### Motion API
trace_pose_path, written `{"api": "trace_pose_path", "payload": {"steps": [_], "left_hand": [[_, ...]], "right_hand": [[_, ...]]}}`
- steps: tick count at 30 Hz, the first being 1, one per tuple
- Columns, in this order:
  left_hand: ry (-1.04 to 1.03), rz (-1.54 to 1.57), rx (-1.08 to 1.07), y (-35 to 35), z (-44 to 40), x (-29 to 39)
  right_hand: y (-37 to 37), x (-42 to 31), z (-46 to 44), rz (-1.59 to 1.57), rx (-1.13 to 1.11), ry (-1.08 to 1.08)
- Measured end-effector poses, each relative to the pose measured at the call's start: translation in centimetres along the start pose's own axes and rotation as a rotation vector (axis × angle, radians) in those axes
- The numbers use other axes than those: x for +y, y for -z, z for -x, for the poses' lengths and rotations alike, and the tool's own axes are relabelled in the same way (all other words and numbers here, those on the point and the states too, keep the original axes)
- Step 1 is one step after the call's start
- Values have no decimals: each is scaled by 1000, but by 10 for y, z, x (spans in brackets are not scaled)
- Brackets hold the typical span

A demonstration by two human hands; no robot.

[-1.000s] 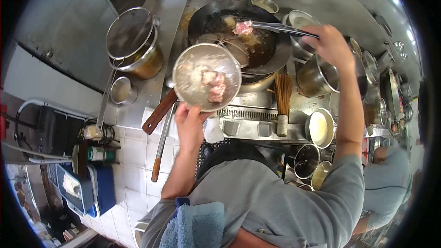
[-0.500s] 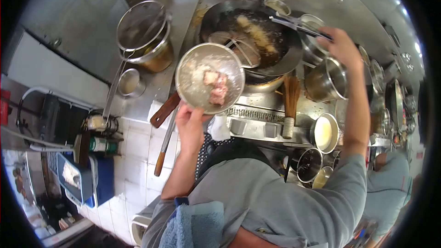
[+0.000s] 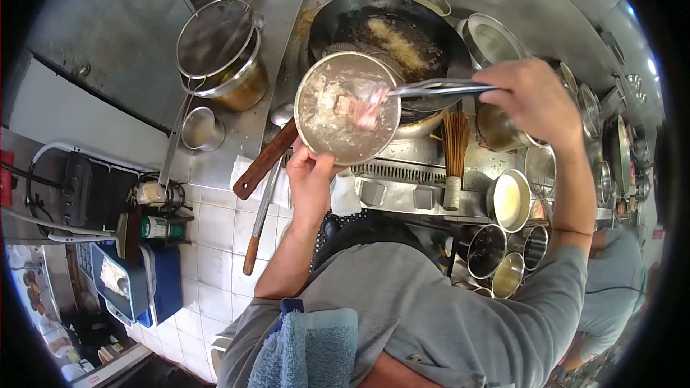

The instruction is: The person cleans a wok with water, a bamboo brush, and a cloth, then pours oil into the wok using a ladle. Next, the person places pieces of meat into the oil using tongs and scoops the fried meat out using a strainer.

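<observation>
- Metal tongs (image 3: pixel 449 90) are gripped in the right hand (image 3: pixel 535 98), with its fingers closed around the handles; their tips are placed past the right rim of a bowl (image 3: pixel 352 144), at the meat (image 3: pixel 346 106) inside it.
- The near rim of the bowl is pinched by the left hand (image 3: pixel 310 181), the thumb being pressed to the edge; the fingers below are partly hidden.
- Pale and pink pieces of meat are contained in the bowl, smeared with something whitish. The piece at the tong tips is blurred, so whether it is firmly clamped cannot be told.
- The bowl is held at the near left part of a wok (image 3: pixel 453 47), where a wire strainer (image 3: pixel 336 47) is partly covered by it; whether the wok is touched cannot be told.
- A pale golden mass (image 3: pixel 395 42) is seen in the dark liquid, towards the far side of the wok.
- Judged from this, the step in hand is the picking up of meat from the bowl with the tongs.
- For the next move, a secure squeeze of the tongs, a steadily held bowl and a lift clear of its right rim seem to be called for.
</observation>
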State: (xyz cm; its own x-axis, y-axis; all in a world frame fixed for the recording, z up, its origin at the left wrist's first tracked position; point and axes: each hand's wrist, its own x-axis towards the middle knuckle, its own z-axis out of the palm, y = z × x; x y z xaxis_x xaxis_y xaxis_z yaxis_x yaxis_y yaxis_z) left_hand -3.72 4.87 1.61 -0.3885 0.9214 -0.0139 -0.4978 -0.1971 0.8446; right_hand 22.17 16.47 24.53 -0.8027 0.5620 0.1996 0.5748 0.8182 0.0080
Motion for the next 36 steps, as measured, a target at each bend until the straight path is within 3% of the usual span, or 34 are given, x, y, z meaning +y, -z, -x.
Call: {"api": "trace_pose_path", "payload": {"steps": [5, 10, 13, 16, 20, 23, 26, 30, 32, 35, 36], "left_hand": [[138, 65, 4, -1, -7, 3], [170, 97, -44, -14, -16, 4], [161, 126, -49, -16, -19, 1], [156, 156, -59, -16, -20, -1], [165, 161, -40, -19, -20, 9], [164, 166, -49, -18, -19, 6], [170, 170, -50, -15, -20, 10], [167, 179, -52, -10, -20, 4], [168, 177, -25, -11, -16, 8], [170, 167, -11, -8, -9, 14], [169, 161, -2, -6, -5, 16]], "right_hand": [[26, 15, -1, -65, -49, -306], [8, 25, -4, -137, 51, -312], [-17, 26, -8, -24, 64, -126], [-6, 20, -11, -126, 49, -317], [-12, 24, -16, -103, 26, -228], [-4, 20, -17, -78, 20, -401], [-5, 26, -18, -115, 36, -261], [8, 18, -21, -157, 86, -453], [11, 35, -24, -25, 35, -605], [-9, 96, -14, 66, 114, -420], [-16, 109, -16, 98, 65, -467]]}}
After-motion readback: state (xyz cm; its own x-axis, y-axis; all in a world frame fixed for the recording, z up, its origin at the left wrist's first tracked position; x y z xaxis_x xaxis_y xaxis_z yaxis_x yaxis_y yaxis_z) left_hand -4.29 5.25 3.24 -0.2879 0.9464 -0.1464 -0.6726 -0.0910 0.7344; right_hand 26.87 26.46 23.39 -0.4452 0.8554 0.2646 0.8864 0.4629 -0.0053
